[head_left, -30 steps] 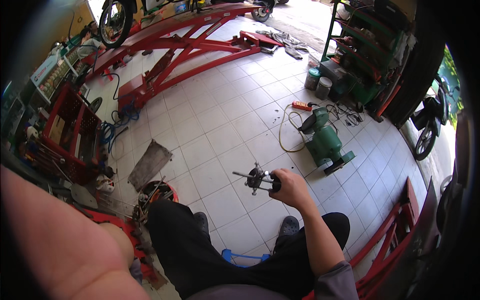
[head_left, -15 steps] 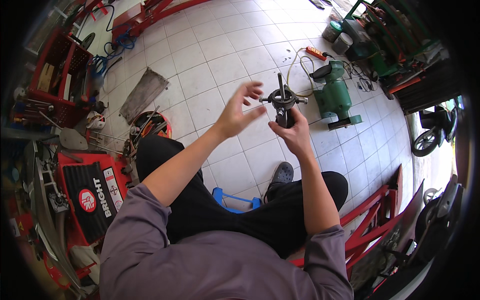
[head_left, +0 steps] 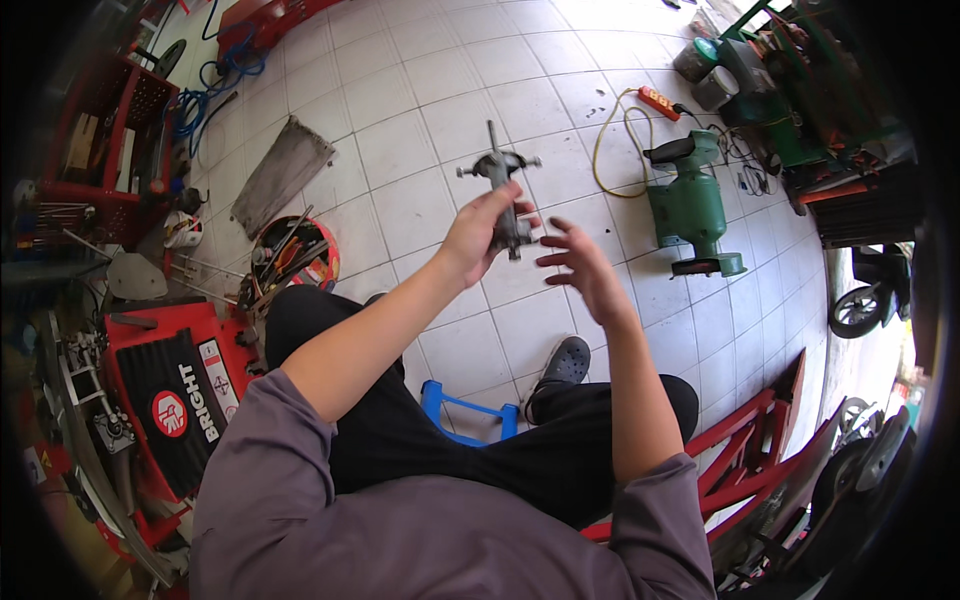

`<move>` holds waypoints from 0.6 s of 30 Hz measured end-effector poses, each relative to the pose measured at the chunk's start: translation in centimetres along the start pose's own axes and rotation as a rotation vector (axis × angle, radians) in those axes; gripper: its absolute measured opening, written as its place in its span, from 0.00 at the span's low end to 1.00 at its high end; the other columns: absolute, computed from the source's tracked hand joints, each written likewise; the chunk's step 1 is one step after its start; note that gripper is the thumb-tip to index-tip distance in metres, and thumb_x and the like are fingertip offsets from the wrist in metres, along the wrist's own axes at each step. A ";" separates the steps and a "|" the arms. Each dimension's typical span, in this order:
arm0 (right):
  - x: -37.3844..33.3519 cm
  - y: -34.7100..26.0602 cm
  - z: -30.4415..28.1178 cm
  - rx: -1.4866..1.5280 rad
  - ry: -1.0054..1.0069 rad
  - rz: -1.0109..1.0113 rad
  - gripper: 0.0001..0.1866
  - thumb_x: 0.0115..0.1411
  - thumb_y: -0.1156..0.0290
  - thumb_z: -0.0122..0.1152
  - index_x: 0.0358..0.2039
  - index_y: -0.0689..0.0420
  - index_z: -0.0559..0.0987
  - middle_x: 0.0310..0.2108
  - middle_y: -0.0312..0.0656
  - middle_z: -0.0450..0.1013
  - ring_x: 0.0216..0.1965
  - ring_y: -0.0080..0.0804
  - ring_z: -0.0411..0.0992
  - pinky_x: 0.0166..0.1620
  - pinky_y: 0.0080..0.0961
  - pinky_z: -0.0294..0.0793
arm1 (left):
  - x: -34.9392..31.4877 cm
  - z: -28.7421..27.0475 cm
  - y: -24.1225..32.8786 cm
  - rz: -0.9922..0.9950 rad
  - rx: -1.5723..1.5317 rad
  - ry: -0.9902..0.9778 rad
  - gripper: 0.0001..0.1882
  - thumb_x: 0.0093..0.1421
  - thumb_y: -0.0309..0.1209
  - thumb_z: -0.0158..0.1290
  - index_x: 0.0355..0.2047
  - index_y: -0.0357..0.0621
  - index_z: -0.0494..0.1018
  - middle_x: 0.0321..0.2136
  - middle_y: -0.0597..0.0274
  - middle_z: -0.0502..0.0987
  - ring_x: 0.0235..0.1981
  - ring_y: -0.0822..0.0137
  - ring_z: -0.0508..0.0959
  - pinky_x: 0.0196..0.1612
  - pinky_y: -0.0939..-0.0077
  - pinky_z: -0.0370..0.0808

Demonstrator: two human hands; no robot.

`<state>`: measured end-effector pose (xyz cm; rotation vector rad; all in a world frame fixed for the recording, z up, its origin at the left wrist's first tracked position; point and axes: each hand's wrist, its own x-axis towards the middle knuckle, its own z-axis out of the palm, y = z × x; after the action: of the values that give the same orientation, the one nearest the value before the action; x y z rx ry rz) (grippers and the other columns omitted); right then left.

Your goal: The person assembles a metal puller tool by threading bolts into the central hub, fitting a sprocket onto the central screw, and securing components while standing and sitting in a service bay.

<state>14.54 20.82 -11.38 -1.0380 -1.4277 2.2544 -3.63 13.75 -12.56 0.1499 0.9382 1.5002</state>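
Pale square tiles make up the floor [head_left: 400,120], with a green grinder [head_left: 705,205] standing on it to the right, an orange power strip [head_left: 655,101] beyond, and a bucket [head_left: 330,250] of hand tools by the left knee. Between the two, above the tiles and in front of the person, is the metal tool [head_left: 498,170], its thin rod pointing away and its side arms spread below the rod's tip. The left hand [head_left: 475,240] is wrapped around the tool's body, thumb along the top. The right hand [head_left: 590,275] holds nothing; its fingers are spread just beside the tool's near end, and whether a fingertip touches it I cannot tell.

To handle the tool well, I would keep the left grip firm around the body, clear of the side arms, and hold the rod steady. The free fingers should meet the near end squarely rather than brush it, and the left grip should not loosen unless the right has a sure hold.

Half a second ago the right hand held the tool and the left was free beside it; now those roles are swapped, and the tool sits further left in view.
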 end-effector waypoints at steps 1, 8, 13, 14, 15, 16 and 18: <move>0.3 -0.1 -0.5 -0.002 0.071 -0.020 0.39 0.60 0.40 0.45 0.58 0.62 0.63 0.48 0.47 0.67 0.41 0.30 0.71 0.44 0.29 0.69 | 0.5 -0.2 0.6 -0.036 -0.130 0.077 0.19 0.61 0.47 0.53 0.36 0.43 0.70 0.32 0.62 0.75 0.39 0.64 0.78 0.42 0.68 0.77; 0.2 1.2 1.3 -0.270 0.107 -0.135 0.14 0.64 0.60 0.53 0.34 0.60 0.74 0.21 0.31 0.67 0.22 0.17 0.66 0.27 0.15 0.64 | 0.4 -0.8 2.2 -0.040 -0.376 0.234 0.19 0.58 0.51 0.55 0.31 0.49 0.66 0.29 0.63 0.73 0.36 0.64 0.78 0.39 0.68 0.76; -1.1 1.1 4.6 -0.115 -0.081 -0.065 0.14 0.66 0.62 0.50 0.36 0.61 0.75 0.24 0.31 0.68 0.23 0.16 0.66 0.28 0.15 0.65 | -0.9 0.3 1.5 0.047 -0.146 0.104 0.24 0.60 0.54 0.51 0.38 0.45 0.68 0.33 0.62 0.73 0.37 0.65 0.78 0.41 0.69 0.76; -1.3 1.2 5.0 -0.076 -0.106 -0.065 0.14 0.66 0.62 0.49 0.37 0.61 0.74 0.24 0.32 0.69 0.23 0.16 0.66 0.27 0.14 0.65 | -1.2 0.7 1.3 0.067 -0.079 0.091 0.24 0.60 0.54 0.51 0.40 0.45 0.68 0.33 0.62 0.73 0.37 0.65 0.78 0.41 0.69 0.76; -1.4 1.2 5.3 -0.036 -0.131 -0.065 0.14 0.66 0.61 0.48 0.38 0.61 0.74 0.25 0.32 0.69 0.23 0.16 0.66 0.27 0.14 0.65 | -1.4 0.9 1.2 0.086 -0.012 0.077 0.25 0.60 0.55 0.50 0.42 0.44 0.67 0.34 0.62 0.73 0.37 0.65 0.78 0.41 0.70 0.76; -1.4 1.6 5.2 -0.024 -0.164 -0.070 0.14 0.68 0.62 0.45 0.40 0.60 0.72 0.26 0.33 0.69 0.23 0.17 0.67 0.27 0.14 0.65 | -1.6 1.1 1.1 0.094 0.042 0.029 0.28 0.60 0.55 0.49 0.46 0.43 0.65 0.35 0.61 0.73 0.37 0.66 0.78 0.39 0.72 0.77; -1.6 1.6 5.1 0.010 -0.181 -0.060 0.14 0.68 0.62 0.45 0.39 0.60 0.72 0.26 0.33 0.69 0.23 0.17 0.67 0.27 0.15 0.65 | -2.1 1.8 1.0 0.109 0.113 -0.009 0.28 0.61 0.55 0.48 0.47 0.43 0.65 0.35 0.61 0.72 0.36 0.67 0.78 0.38 0.74 0.77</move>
<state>12.33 15.69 -10.79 -0.7937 -1.4942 2.3595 -2.86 12.84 -9.87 0.2935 1.0221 1.5454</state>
